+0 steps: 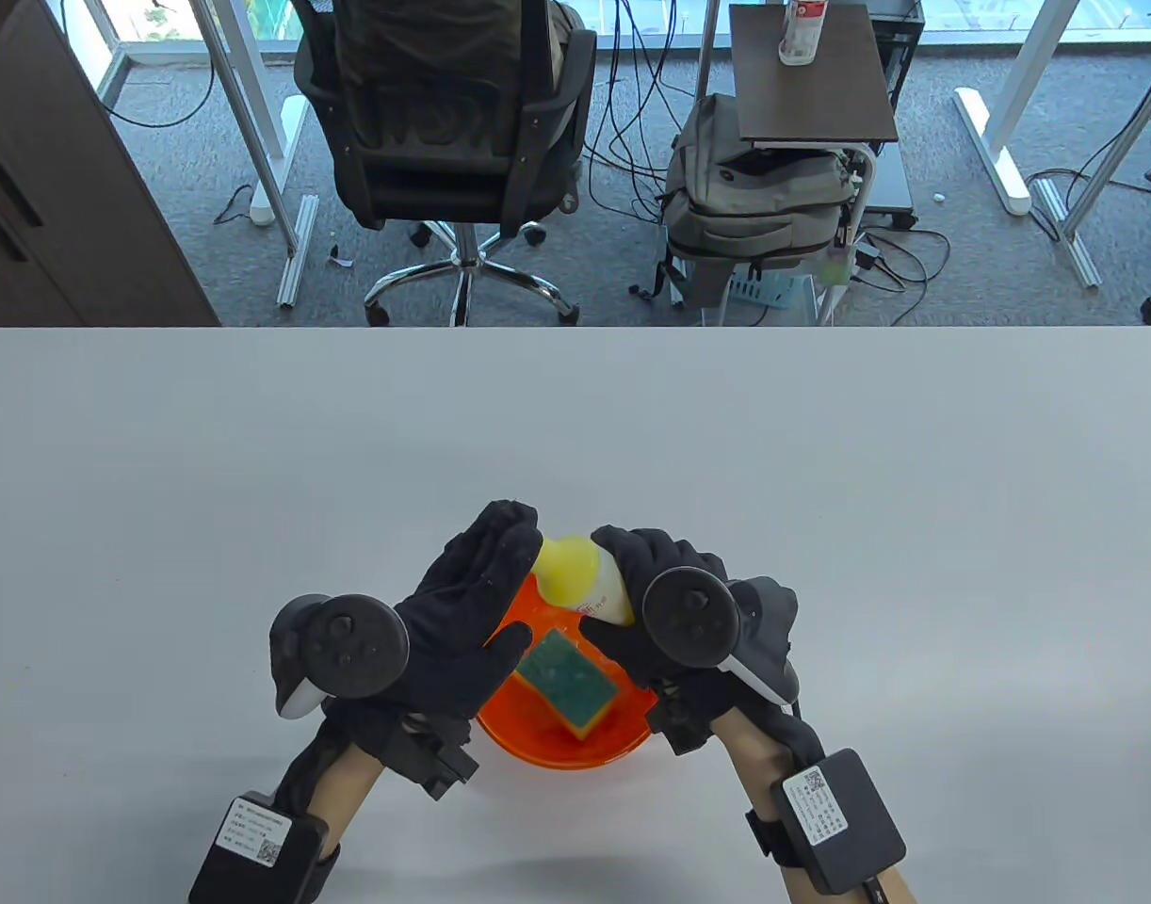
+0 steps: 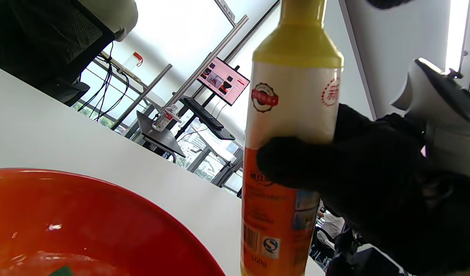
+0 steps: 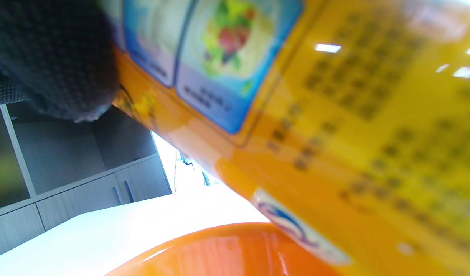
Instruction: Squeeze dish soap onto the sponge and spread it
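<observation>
An orange bowl (image 1: pixel 538 749) sits near the table's front centre with a green-and-yellow sponge (image 1: pixel 568 683) lying inside it. My right hand (image 1: pixel 611 593) grips a yellow dish soap bottle (image 1: pixel 575 579) and holds it over the bowl's far rim. In the left wrist view the bottle (image 2: pixel 292 96) stands upright with its yellow cap on top, and my right fingers (image 2: pixel 296 161) wrap its middle. My left hand (image 1: pixel 511 584) is open beside the bottle's left, over the bowl's left edge. The right wrist view shows the bottle's label (image 3: pixel 334 115) close up above the bowl (image 3: pixel 227 249).
The white table (image 1: pixel 255 471) stretches wide on both sides and behind the bowl. Beyond its far edge stand an office chair (image 1: pixel 444 113) and a grey backpack (image 1: pixel 754 198).
</observation>
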